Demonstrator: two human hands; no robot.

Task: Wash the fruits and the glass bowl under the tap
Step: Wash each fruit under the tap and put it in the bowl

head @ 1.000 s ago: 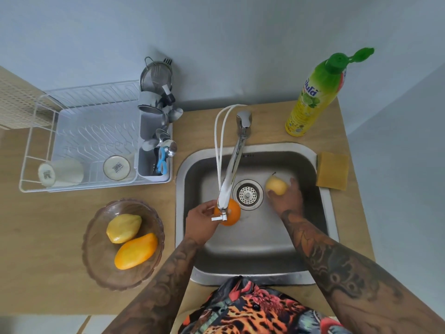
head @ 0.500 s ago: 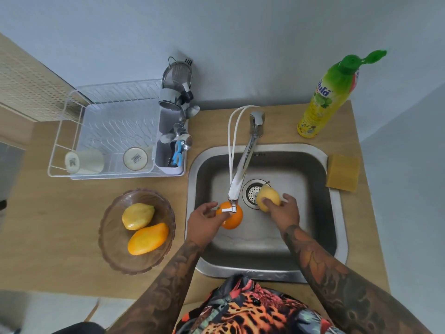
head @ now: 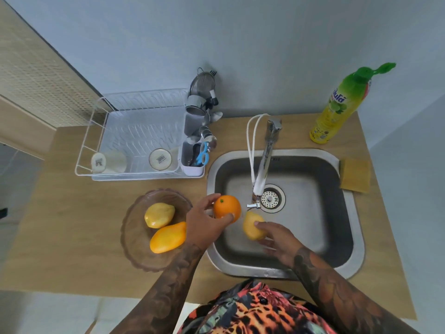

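From the head camera, the left hand (head: 204,227) grips an orange (head: 227,209), fingers and thumb curled round it, holding it over the left rim of the steel sink (head: 346,271) — between the tap's spout and the glass bowl. The right hand (head: 277,239) holds a yellow pear-shaped fruit (head: 251,225) inside the basin, thumb on top and fingers curled beneath; this fruit sits just right of the orange, close but whether they touch cannot be told. The tap (head: 267,153) reaches from the back of the sink over the basin, its white nozzle ending just beside the drain strainer (head: 271,199). I cannot tell whether water is running.

The glass bowl (head: 134,247) stands on the wooden counter (head: 60,225) just left of the sink and holds two fruits — a yellow one (head: 159,215) behind and an orange-yellow mango (head: 167,237) in front, touching each other. Behind the bowl is a white dish rack (head: 134,131) with two cups lying in it and a utensil caddy at its right end. A yellow sponge (head: 355,175) lies on the sink's right edge, and a green-capped dish-soap bottle (head: 337,109) stands at the back right.
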